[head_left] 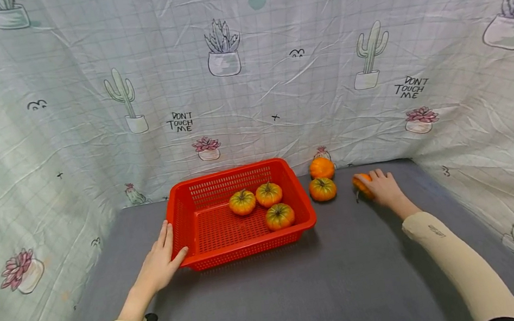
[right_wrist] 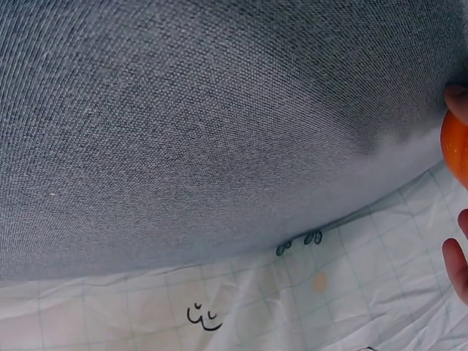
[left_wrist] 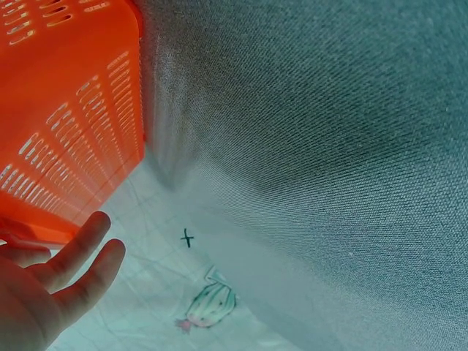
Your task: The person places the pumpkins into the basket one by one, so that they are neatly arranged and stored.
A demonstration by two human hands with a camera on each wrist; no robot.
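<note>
A red slotted plastic basket (head_left: 230,252) stands on the grey table, holding three orange-green small pumpkins: one on the left (head_left: 242,202), one at the back (head_left: 269,194) and one in front (head_left: 279,216). My left hand (head_left: 158,262) rests against the basket's left end, fingers fairly straight along the rim and thumb at the near corner. In the left wrist view, the fingers (left_wrist: 80,256) lie beside the basket's slotted wall (left_wrist: 80,139). To the right, my right hand (head_left: 384,189) grips a tilted small pumpkin (head_left: 363,185), its stem pointing down-left. Only an orange edge of that pumpkin (right_wrist: 456,146) shows in the right wrist view.
Right of the basket sit two more small pumpkins, an orange one (head_left: 321,168) at the back and a green-streaked one (head_left: 322,189) in front of it. White cloth (head_left: 270,82) printed with cacti hangs behind and along both sides of the grey table (head_left: 277,305).
</note>
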